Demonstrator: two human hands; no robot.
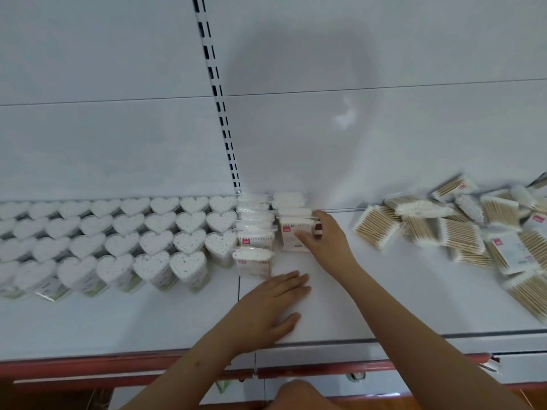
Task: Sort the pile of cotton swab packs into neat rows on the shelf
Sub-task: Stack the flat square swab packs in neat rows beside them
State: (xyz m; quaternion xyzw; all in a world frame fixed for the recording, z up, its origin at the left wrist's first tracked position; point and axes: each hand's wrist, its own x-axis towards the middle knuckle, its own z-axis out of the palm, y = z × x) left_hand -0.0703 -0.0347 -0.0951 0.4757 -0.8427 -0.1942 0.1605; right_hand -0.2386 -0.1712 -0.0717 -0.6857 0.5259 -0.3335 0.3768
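Two short rows of upright cotton swab packs [255, 232] stand at the middle of the white shelf [384, 291], against the back wall. My right hand [325, 242] grips the front pack of the right row [291, 235], thumb across its face and fingers round its right side. My left hand [273, 301] rests flat on the shelf in front of the left row, fingers straight. A loose pile of swab packs [461, 229] with wooden sticks lies at the right.
Several rows of heart-shaped swab boxes [124, 241] fill the shelf's left part, right up against the left row. A slotted upright [220, 96] runs up the back wall. The shelf's front edge has a red strip [118, 365].
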